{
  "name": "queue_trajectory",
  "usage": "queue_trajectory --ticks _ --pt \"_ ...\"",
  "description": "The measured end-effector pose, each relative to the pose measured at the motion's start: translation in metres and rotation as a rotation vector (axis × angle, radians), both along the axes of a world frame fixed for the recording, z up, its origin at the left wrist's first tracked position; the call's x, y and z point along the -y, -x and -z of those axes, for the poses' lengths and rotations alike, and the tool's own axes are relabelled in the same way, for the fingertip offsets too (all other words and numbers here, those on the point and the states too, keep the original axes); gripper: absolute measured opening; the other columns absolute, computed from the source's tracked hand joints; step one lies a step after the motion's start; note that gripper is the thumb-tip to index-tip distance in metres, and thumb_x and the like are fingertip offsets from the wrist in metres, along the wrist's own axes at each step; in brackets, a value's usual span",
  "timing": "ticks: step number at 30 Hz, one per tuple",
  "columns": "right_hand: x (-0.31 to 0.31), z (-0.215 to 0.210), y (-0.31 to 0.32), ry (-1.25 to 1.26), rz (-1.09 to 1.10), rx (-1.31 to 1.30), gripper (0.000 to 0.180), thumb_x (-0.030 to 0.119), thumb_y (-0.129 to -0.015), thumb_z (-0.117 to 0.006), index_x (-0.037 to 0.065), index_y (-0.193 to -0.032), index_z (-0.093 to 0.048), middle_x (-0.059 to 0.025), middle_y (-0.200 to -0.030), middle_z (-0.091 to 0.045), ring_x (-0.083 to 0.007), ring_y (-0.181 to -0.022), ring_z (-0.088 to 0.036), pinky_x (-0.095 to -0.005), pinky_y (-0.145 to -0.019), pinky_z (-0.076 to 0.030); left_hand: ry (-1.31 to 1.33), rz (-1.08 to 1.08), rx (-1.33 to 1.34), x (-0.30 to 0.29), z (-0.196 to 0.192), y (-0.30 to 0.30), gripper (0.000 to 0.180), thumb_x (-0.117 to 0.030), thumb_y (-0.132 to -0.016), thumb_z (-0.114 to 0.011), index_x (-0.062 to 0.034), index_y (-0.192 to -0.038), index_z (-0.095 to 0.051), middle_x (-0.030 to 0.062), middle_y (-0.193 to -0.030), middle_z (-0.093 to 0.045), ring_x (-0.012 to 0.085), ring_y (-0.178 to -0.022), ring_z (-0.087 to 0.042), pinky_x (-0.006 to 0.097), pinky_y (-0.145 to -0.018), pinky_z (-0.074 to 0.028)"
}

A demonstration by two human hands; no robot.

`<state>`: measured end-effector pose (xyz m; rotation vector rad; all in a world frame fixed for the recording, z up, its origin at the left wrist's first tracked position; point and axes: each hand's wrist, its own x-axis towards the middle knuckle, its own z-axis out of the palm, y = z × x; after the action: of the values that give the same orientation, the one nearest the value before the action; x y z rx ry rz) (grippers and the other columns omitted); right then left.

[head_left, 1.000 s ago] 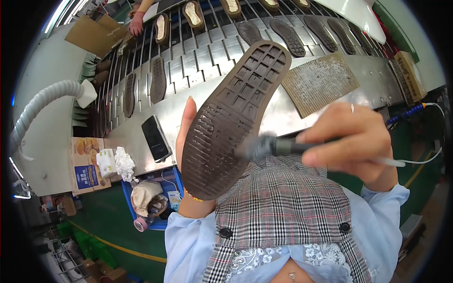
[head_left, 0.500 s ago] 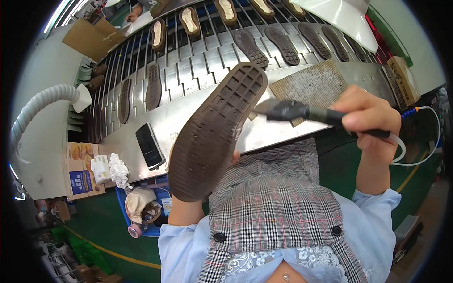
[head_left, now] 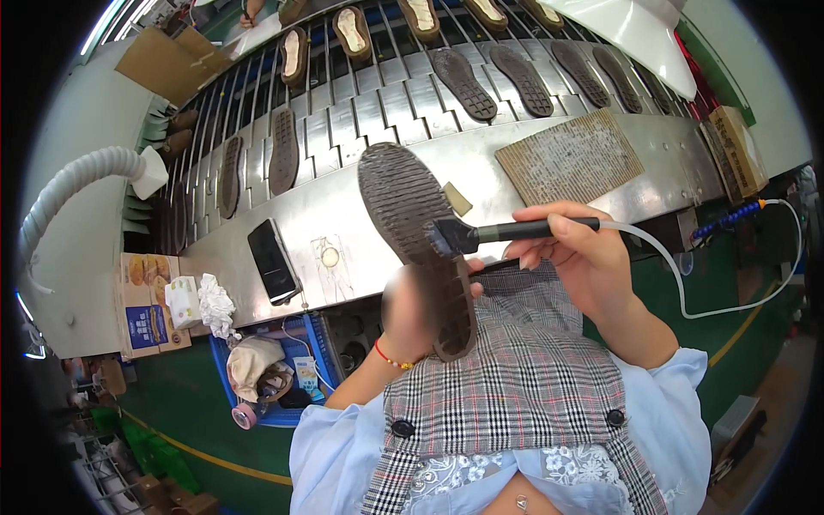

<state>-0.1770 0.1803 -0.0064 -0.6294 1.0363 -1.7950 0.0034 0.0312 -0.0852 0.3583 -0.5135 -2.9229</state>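
A dark brown shoe sole (head_left: 399,189) is held up over the near edge of the bench, tilted, with its ridged and gridded tread showing. My left hand (head_left: 408,319), partly blurred, closes round its near half. In the fingers of my right hand (head_left: 588,257) is a black-handled brush (head_left: 524,231) with a thin clear tube running from its back end. The brush's bristles rest against the middle of the tread, near its right side.
Several brown soles (head_left: 521,81) lie on the slatted metal conveyor (head_left: 369,112), with shoes (head_left: 352,33) on rods behind. A ribbed board (head_left: 569,159), a phone (head_left: 273,262) and a small tan block (head_left: 457,199) lie on the bench. A blue basket (head_left: 330,352) stands at the left.
The sole has swung round, so its ridged end now points away from me. My right hand has moved left, and the brush has gone from beside the sole onto its tread.
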Motion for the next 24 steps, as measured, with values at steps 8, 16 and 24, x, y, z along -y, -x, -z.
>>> queue_trajectory --ticks 8,16,24 --pt "-0.006 -0.022 -0.031 -0.074 0.109 -0.767 0.028 0.006 -0.087 -0.067 -0.006 -0.112 -0.065 -0.0148 -0.095 -0.071 -0.0169 -0.083 -0.069 -0.0282 -0.073 -0.055 0.374 -0.233 0.083 -0.002 -0.030 0.030 0.055 -0.042 -0.107 -0.023 -0.0057 -0.145 -0.036 0.0096 -0.146 -0.044 0.0104 -0.103 -0.058 0.025 -0.087 -0.051" --pt "0.003 -0.039 -0.045 0.324 0.253 -1.321 0.033 0.002 -0.074 -0.075 -0.006 -0.105 -0.066 -0.0154 -0.088 -0.069 -0.0254 -0.074 -0.069 -0.0320 -0.062 -0.055 0.575 -0.544 -0.178 0.009 -0.037 0.047 0.059 -0.045 -0.103 -0.033 -0.0070 -0.148 -0.031 0.0170 -0.150 -0.036 0.0161 -0.118 -0.054 0.033 -0.094 -0.055" --pt "0.006 -0.040 -0.046 0.348 0.283 -1.324 0.036 0.002 -0.074 -0.075 -0.006 -0.107 -0.066 -0.0152 -0.093 -0.070 -0.0256 -0.075 -0.069 -0.0310 -0.065 -0.056 0.587 -0.664 -0.251 0.010 -0.054 0.046 0.059 -0.046 -0.104 -0.030 -0.0060 -0.148 -0.029 0.0145 -0.146 -0.038 0.0128 -0.108 -0.056 0.032 -0.092 -0.054"
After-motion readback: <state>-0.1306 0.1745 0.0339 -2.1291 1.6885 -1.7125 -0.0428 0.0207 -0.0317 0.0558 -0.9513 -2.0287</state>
